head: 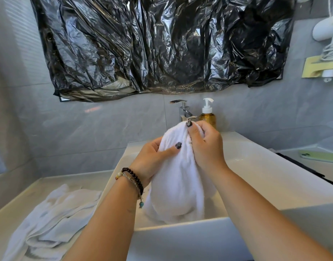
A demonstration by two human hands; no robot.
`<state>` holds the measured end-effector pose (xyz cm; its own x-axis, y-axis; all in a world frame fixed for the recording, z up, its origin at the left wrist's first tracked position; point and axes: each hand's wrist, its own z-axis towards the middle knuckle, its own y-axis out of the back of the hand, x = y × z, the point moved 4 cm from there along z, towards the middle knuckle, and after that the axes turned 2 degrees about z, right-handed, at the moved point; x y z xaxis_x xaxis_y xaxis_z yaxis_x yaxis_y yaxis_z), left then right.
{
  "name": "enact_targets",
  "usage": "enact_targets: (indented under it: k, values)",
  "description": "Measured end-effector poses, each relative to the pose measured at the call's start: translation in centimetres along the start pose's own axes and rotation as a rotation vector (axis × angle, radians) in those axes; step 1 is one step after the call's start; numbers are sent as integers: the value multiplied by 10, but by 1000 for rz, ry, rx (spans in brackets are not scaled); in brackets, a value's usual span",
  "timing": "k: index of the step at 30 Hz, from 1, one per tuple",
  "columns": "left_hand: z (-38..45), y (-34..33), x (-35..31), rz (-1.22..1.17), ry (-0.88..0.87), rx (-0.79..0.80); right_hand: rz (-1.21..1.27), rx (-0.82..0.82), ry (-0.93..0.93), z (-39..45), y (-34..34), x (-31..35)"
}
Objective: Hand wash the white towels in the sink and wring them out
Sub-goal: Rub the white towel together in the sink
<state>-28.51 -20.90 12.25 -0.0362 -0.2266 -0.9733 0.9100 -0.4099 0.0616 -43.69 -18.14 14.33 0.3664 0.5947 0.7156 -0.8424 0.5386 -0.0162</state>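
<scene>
A white towel [177, 183] hangs bunched above the white sink [256, 166], its lower end down in the basin. My left hand [152, 159] grips its upper left side with the thumb across the cloth. My right hand [206, 146] holds the top right of the bundle, thumb on the fabric, just below the chrome tap [183, 110]. A second white towel [54, 219] lies crumpled on the counter to the left of the sink.
An amber soap pump bottle [208, 114] stands right of the tap. A green phone [320, 156] lies on the right counter. Black plastic sheeting [161, 44] covers the mirror above. A white hair dryer [327, 31] hangs on the right wall.
</scene>
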Motion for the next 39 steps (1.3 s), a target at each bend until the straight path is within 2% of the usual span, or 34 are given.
enact_targets:
  k: [3,9,14,17,20,22,23,25,27,29,31,33,36,39]
  values:
    - [3,-5,8,163,-7,50,78,-168,-57,9,16,-8]
    - [4,8,2,172,-96,-252,-23,4,0,5,5,-11]
    - [2,13,-2,87,-92,-324,-130,35,47,-7,-2,0]
    - [1,14,-5,26,-176,-348,-148,175,145,-17,-4,6]
    - [1,22,-8,-50,-223,-468,-234,463,191,-26,-8,1]
    - [0,25,-7,-56,-232,-516,-363,542,195,-29,-4,-7]
    - [1,25,-7,-43,-235,-515,-453,527,226,-27,0,-10]
    - [-1,23,-8,-36,-232,-492,-637,377,330,-20,13,-8]
    - [-3,21,-10,-80,-208,-456,-779,195,359,-7,32,-9]
    - [-4,17,-11,-86,-175,-392,-689,27,370,2,48,-5]
    - [-3,9,-12,-61,-105,-265,-467,-92,328,6,52,2]
    - [-1,0,-9,-38,-20,-127,-295,-110,317,8,42,12]
    - [-6,-15,-11,-88,50,75,-250,1,341,7,10,27]
    - [-8,-14,-12,-194,45,94,-151,208,205,-3,-17,23]
